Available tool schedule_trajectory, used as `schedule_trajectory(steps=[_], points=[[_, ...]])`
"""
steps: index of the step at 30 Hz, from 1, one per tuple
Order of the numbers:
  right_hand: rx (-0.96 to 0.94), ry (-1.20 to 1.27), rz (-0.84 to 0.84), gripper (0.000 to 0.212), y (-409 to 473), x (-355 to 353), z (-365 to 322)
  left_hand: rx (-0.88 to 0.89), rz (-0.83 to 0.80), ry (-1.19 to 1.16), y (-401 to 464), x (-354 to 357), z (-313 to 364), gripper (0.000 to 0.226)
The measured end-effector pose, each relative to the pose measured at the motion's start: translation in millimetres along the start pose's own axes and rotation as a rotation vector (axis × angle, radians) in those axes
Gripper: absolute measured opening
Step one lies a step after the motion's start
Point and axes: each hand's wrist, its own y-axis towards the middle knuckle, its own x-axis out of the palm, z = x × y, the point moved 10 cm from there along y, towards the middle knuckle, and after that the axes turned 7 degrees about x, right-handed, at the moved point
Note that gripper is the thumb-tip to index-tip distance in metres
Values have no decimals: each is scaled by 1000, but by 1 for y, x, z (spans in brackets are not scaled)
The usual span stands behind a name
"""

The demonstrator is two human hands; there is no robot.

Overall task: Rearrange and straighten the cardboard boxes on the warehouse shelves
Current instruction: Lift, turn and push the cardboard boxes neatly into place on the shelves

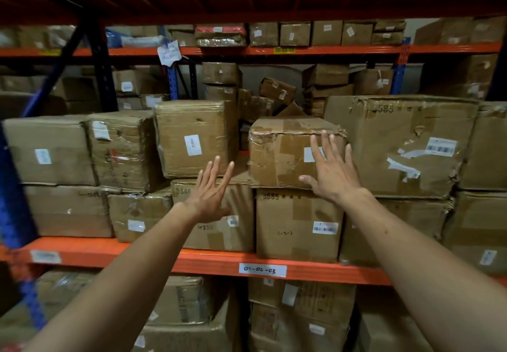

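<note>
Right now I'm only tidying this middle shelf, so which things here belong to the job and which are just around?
Job: taped box under right hand; box above left hand; big torn box.

Around: shelf label; hanging paper note; far boxes.

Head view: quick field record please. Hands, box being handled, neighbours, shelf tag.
right hand: open, palm flat on front of crumpled tape-patched brown cardboard box
left hand: open, fingers spread, in front of the gap left of that box, holding nothing
box position: top tier, on the brown carton marked 3585
left neighbour: taller brown box with white label, gap between
right neighbour: large torn brown carton
shelf tag: white, on orange beam
</note>
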Motion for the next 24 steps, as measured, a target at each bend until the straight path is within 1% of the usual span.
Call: schedule_trajectory(steps=[2, 4, 6, 8, 10, 12, 16, 18, 21, 24], points=[[-65, 37, 33, 101, -2, -8, -26, -82, 10, -73, -15, -1, -21, 122], [-149, 127, 52, 98, -3, -20, -54, -156, 31, -142, -27, -4, -45, 119], [-216, 235, 54, 95, 0, -27, -84, -221, 86, -219, -35, -10, -72, 116], [-223, 355, 34, 92, 2, -30, -98, -269, 137, -346, -36, -15, -87, 114], [-235, 502, -7, 90, 19, -21, -147, -375, 234, -480, -48, -19, -135, 111], [-193, 583, -36, 89, 23, -16, -164, -435, 264, -624, -48, -16, -155, 108], [-68, 658, -115, 90, 54, 20, -205, -464, 319, -846, -22, 2, -213, 103], [55, 734, -169, 90, 72, 40, -212, -444, 344, -994, -3, 5, -235, 104], [323, 917, -227, 93, 93, 68, -209, -389, 344, -1182, 26, 6, -257, 106], [481, 1032, -237, 99, 105, 88, -211, -308, 343, -1363, 63, 20, -275, 108]])
